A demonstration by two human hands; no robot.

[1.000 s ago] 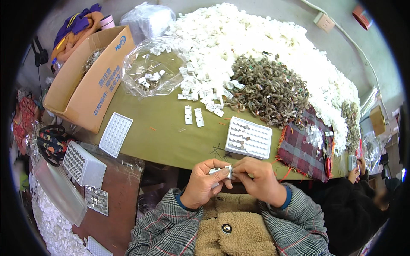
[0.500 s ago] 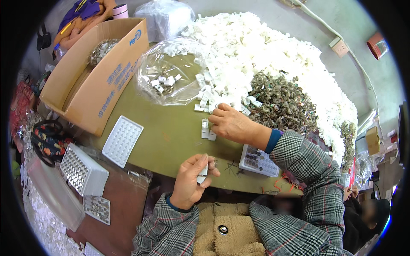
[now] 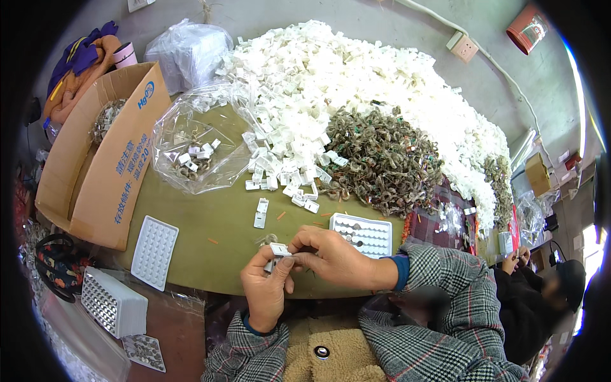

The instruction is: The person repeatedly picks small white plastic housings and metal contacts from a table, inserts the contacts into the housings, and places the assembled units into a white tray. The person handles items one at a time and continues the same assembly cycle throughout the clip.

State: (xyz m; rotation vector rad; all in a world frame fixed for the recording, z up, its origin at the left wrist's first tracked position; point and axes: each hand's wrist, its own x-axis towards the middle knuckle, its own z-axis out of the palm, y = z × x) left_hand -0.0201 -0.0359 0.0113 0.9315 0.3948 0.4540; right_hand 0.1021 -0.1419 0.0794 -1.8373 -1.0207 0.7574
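My left hand (image 3: 266, 286) and my right hand (image 3: 331, 256) meet over the near edge of the olive-green table (image 3: 210, 223). Together they pinch a small white plastic part (image 3: 278, 250); a thin wire piece seems to be caught in it. Just beyond the right hand lies a white tray with round pockets (image 3: 363, 233). Two more loose white parts (image 3: 260, 213) lie on the table ahead of my hands. A big heap of white plastic parts (image 3: 331, 83) and a pile of brownish wire pieces (image 3: 382, 159) fill the far side.
An open cardboard box (image 3: 102, 159) stands at the left. A clear plastic bag (image 3: 194, 149) holds a few parts. A second white tray (image 3: 153, 251) lies at the near left, and a white perforated block (image 3: 114, 302) sits lower left. Another person (image 3: 541, 286) works at the right.
My right hand has come back from the heap of white parts to my left hand, and both now hold a white part together.
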